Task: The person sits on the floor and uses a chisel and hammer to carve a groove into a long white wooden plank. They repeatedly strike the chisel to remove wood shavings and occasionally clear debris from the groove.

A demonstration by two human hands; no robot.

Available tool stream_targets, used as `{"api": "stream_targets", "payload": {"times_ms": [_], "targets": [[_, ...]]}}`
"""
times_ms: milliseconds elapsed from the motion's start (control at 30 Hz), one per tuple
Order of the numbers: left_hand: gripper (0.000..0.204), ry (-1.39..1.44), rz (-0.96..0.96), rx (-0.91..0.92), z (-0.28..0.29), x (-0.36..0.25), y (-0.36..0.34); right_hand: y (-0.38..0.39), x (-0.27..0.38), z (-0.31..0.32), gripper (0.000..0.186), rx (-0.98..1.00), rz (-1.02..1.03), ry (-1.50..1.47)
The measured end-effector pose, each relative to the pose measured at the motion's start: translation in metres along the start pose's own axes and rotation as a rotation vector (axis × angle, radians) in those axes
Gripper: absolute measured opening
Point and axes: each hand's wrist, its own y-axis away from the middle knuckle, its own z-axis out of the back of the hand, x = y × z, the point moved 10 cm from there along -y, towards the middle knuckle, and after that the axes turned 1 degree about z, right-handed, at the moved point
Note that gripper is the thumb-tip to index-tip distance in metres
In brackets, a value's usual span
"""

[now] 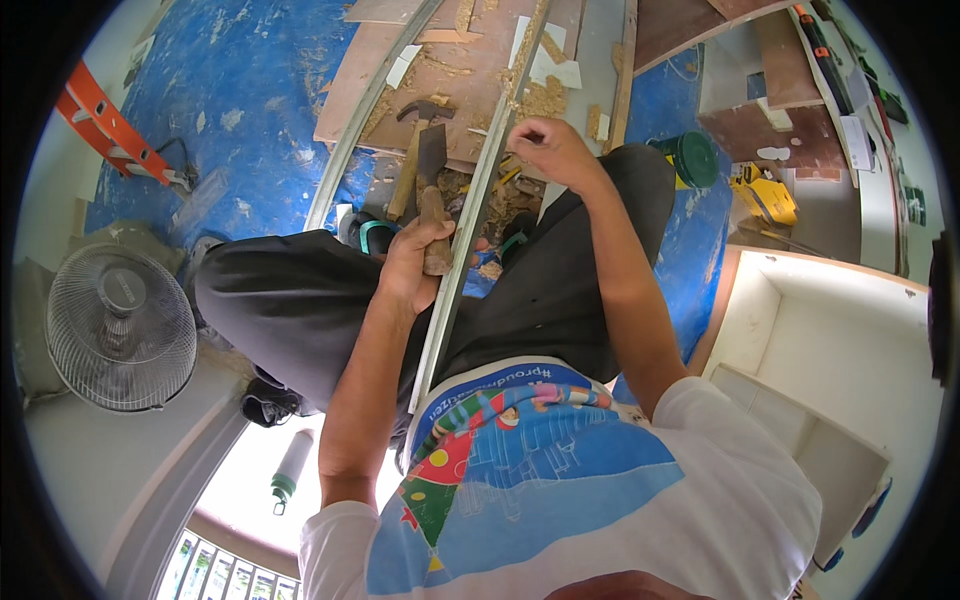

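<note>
My left hand [405, 262] is closed round the wooden handle of a wide-bladed chisel [431, 160], whose dark flat blade points away from me. Just left of it lies a claw hammer [404, 180] with a wooden handle. A long metal channel [462, 240] runs from my waist out between my legs, right beside the chisel. My right hand [553, 152] hovers at the channel's right side with its fingers curled in; whatever they may hold is hidden. Wood chips and crumbs [540, 100] lie around both tools.
A second metal channel [345, 150] lies to the left across wooden boards [345, 95]. A fan [120, 325] and an orange ladder [110, 125] stand at left. On the right are a green tub [693, 160], a yellow tool [768, 198] and an open white cabinet [760, 310].
</note>
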Motion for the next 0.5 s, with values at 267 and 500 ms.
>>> {"api": "stream_targets", "payload": {"times_ms": [267, 500], "targets": [[0.030, -0.018, -0.019, 0.003, -0.005, -0.001, 0.001, -0.007, -0.011, 0.014, 0.022, -0.343, 0.011, 0.077], [0.029, -0.040, -0.022, -0.008, -0.003, -0.003, 0.001, -0.014, -0.039, -0.003, 0.027, -0.179, -0.301, -0.357]]}}
